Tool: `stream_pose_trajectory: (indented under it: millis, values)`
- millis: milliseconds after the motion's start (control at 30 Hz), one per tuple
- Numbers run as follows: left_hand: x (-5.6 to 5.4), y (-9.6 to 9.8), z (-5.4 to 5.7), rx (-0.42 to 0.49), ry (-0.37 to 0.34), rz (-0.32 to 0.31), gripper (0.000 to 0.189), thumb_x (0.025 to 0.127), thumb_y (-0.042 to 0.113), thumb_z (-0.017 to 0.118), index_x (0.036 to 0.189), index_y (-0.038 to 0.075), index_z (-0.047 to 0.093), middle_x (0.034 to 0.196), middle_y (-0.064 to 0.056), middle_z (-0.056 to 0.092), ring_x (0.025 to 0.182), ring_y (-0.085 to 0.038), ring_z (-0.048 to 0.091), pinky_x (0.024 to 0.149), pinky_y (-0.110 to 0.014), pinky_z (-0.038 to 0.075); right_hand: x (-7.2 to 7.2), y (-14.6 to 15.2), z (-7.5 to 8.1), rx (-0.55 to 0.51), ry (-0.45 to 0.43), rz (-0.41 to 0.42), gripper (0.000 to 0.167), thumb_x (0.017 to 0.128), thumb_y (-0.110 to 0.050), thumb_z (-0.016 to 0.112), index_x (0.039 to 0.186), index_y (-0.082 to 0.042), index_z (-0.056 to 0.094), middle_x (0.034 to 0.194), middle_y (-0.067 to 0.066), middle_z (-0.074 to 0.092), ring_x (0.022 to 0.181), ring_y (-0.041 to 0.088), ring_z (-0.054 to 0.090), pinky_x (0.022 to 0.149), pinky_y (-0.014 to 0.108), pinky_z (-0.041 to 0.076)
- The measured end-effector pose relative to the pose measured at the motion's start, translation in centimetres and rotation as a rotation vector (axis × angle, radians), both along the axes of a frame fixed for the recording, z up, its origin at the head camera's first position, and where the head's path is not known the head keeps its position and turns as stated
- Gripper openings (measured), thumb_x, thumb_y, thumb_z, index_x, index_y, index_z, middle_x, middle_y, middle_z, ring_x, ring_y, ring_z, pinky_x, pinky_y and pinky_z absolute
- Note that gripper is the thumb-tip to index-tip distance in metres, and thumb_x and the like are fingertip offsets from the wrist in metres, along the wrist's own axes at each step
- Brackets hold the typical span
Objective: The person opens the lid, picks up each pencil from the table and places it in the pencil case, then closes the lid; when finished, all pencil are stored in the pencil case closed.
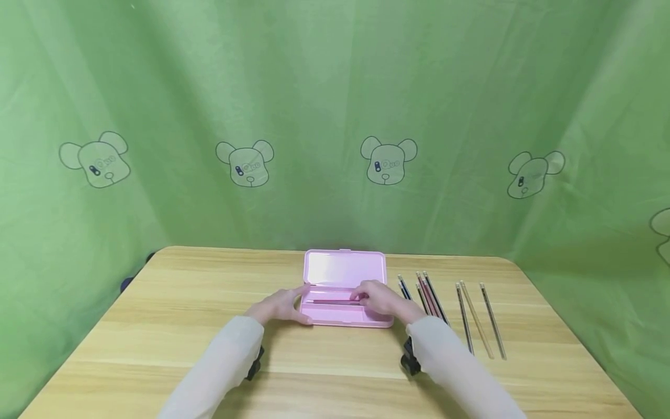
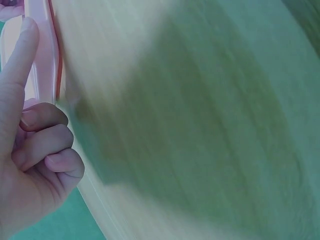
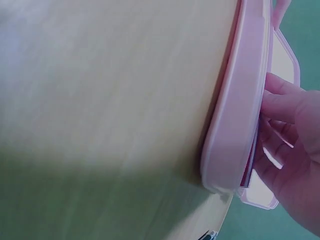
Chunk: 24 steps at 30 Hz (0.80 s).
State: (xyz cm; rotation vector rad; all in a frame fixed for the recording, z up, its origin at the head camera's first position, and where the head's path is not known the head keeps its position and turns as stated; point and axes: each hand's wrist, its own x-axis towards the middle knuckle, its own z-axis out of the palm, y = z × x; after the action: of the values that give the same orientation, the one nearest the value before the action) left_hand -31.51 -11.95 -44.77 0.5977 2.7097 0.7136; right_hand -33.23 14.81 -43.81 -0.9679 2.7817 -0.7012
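Observation:
On the table lies an open pink pencil case (image 1: 335, 316), its lid (image 1: 344, 267) tipped back on the far side. My left hand (image 1: 282, 305) grips the case's left end, thumb at the front edge and a finger toward the hinge side. In the left wrist view the other fingers (image 2: 47, 140) are curled in. My right hand (image 1: 381, 297) reaches over the right part of the case. Its fingers hold a dark red pencil (image 1: 332, 302) that lies lengthwise in the back compartment. The right wrist view shows the pencil's end (image 3: 247, 175) beneath the fingers.
Right of the case lies a bunch of dark and red pencils (image 1: 430, 294), partly behind my right forearm. Farther right are a dark pencil (image 1: 464, 320), a natural wood pencil (image 1: 477, 320) and another dark pencil (image 1: 493, 320). A green curtain (image 1: 324, 203) hangs behind the wooden table (image 1: 324, 372).

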Motion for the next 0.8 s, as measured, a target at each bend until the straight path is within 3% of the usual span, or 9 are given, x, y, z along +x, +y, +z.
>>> stream_pose_trajectory:
  millis: [267, 433, 800]
  values:
    - [0.08, -0.15, 0.08, 0.004, -0.008, 0.002, 0.093, 0.069, 0.041, 0.076, 0.143, 0.011, 0.029, 0.143, -0.016, 0.034, 0.128, -0.035, 0.036, 0.106, -0.046, 0.029, -0.66, -0.31, -0.16, -0.007, -0.115, -0.018, 0.024, 0.079, 0.01, 0.055, 0.095, -0.001, 0.07, 0.097, 0.014, 0.068, 0.098, 0.032, 0.06, 0.091, 0.046, 0.046]
    - [0.19, -0.1, 0.12, -0.006, -0.01, 0.021, 0.093, 0.069, 0.04, 0.077, 0.143, 0.013, 0.03, 0.141, -0.018, 0.037, 0.127, -0.036, 0.038, 0.105, -0.047, 0.031, -0.69, -0.3, -0.16, -0.019, -0.128, 0.003, 0.024, 0.079, 0.01, 0.054, 0.095, 0.001, 0.07, 0.097, 0.015, 0.068, 0.1, 0.033, 0.06, 0.092, 0.045, 0.046]
    - [0.12, -0.04, 0.08, -0.007, -0.001, 0.016, 0.093, 0.068, 0.041, 0.077, 0.143, 0.012, 0.03, 0.14, -0.019, 0.038, 0.126, -0.036, 0.039, 0.105, -0.047, 0.032, -0.5, -0.08, 0.02, -0.038, -0.212, -0.062, 0.026, 0.08, 0.009, 0.051, 0.092, -0.002, 0.071, 0.099, 0.014, 0.068, 0.104, 0.034, 0.057, 0.096, 0.05, 0.041]
